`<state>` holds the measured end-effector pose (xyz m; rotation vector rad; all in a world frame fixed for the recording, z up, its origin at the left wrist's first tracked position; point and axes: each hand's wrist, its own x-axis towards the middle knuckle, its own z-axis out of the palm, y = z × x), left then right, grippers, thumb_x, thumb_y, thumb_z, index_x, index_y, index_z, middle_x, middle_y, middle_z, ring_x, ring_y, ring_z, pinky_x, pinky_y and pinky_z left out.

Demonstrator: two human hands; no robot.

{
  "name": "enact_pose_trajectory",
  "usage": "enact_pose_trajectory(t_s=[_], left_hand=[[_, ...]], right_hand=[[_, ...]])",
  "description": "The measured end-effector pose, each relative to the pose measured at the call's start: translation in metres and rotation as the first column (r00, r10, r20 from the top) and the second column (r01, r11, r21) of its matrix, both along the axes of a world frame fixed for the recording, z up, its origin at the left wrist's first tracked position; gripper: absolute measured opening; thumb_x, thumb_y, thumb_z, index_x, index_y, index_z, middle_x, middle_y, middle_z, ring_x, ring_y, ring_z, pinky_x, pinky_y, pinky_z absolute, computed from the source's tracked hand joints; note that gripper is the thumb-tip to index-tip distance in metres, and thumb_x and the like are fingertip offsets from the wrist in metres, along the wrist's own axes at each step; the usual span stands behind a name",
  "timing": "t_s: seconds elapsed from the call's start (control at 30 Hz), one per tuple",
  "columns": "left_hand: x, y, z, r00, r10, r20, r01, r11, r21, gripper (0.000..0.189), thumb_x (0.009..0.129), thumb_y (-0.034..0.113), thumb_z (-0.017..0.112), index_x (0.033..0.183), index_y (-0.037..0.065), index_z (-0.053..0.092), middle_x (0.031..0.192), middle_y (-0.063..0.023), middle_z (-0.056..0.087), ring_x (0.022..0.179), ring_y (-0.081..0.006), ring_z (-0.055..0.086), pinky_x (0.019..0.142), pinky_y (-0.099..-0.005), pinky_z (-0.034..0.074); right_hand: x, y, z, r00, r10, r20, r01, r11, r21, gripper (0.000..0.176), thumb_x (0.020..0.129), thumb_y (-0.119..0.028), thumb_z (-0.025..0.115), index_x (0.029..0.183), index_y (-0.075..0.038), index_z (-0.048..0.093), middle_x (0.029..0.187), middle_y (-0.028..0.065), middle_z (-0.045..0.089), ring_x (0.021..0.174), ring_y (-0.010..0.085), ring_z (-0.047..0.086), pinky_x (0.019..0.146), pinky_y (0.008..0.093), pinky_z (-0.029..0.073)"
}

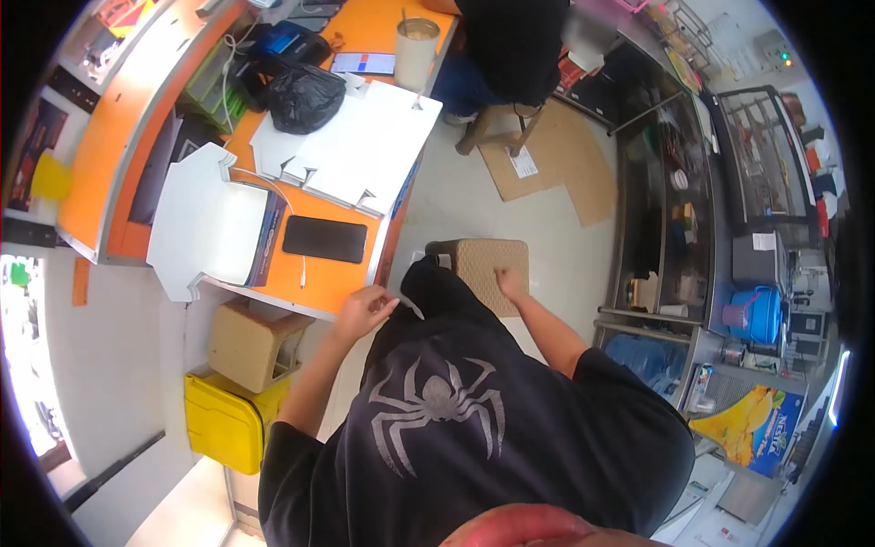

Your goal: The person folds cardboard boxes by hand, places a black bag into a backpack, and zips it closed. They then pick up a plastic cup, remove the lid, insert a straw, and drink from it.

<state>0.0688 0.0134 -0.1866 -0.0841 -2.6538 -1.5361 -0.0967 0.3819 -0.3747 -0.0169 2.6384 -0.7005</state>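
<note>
My left hand (366,311) is at the front edge of the orange table (319,210), its fingers curled together; whether something small is between them I cannot make out. My right hand (511,283) hangs over a beige woven stool (478,260), fingers curled, its grip too small to read. A black phone (324,239) lies on the table above my left hand, beside a white cable end (303,272). Farther back are stacked white cardboard sheets (365,137) with a black plastic bag (307,98) on them. An open white box (211,223) stands left of the phone.
A person in dark clothes (510,46) sits on a wooden stool (499,128) beyond the table. Flattened cardboard (547,164) lies on the floor. A metal tumbler (416,53) stands at the back. Below left is a yellow bin (223,424); dark shelves (670,191) line the right.
</note>
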Motion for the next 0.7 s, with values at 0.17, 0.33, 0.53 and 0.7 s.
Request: enact_pose_trajectory(t_s=[0.17, 0.33, 0.53, 0.7], left_hand=[[-0.034, 0.01, 0.013, 0.965, 0.234, -0.115, -0.193, 0.938, 0.288, 0.021, 0.094, 0.015, 0.051, 0.081, 0.001, 0.059, 0.068, -0.0065, 0.055, 0.058, -0.0146, 0.053, 0.054, -0.0274, 0.042], [-0.15, 0.004, 0.083, 0.872, 0.439, -0.216, -0.325, 0.85, 0.415, 0.036, 0.086, -0.001, 0.055, 0.121, 0.001, 0.045, 0.116, -0.0141, 0.053, 0.101, -0.0226, 0.054, 0.086, -0.0322, 0.046], [-0.341, -0.039, 0.089, 0.848, 0.462, -0.26, -0.435, 0.886, 0.158, 0.111, 0.059, 0.041, 0.086, 0.136, -0.01, 0.024, 0.137, -0.0297, 0.033, 0.129, -0.0395, 0.034, 0.108, -0.0426, 0.027], [-0.43, -0.064, 0.07, 0.867, 0.444, -0.227, -0.401, 0.892, 0.209, 0.119, 0.054, 0.041, 0.089, 0.14, -0.003, 0.019, 0.138, -0.0254, 0.035, 0.133, -0.0328, 0.032, 0.11, -0.0401, 0.027]], right_hand=[[-0.143, -0.116, 0.085, 0.87, 0.078, -0.486, -0.22, 0.945, -0.243, 0.032, 0.094, -0.031, 0.047, 0.088, -0.001, 0.058, 0.078, 0.0234, 0.06, 0.074, 0.044, 0.058, 0.067, 0.0506, 0.042], [-0.254, -0.218, 0.205, 0.832, 0.064, -0.552, -0.278, 0.908, -0.313, 0.034, 0.081, -0.01, 0.063, 0.112, -0.007, 0.049, 0.073, 0.0165, 0.059, 0.073, 0.0344, 0.06, 0.067, 0.0451, 0.046], [-0.387, -0.284, 0.206, 0.665, 0.198, -0.72, -0.422, 0.895, -0.143, 0.06, 0.068, -0.013, 0.076, 0.121, -0.006, 0.049, 0.09, 0.0169, 0.058, 0.092, 0.0315, 0.058, 0.081, 0.0416, 0.047], [-0.471, -0.316, 0.193, 0.472, 0.633, -0.614, -0.813, 0.582, -0.025, 0.085, 0.061, -0.019, 0.078, 0.136, -0.006, 0.04, 0.132, 0.0208, 0.047, 0.123, 0.0361, 0.044, 0.103, 0.0402, 0.037]])
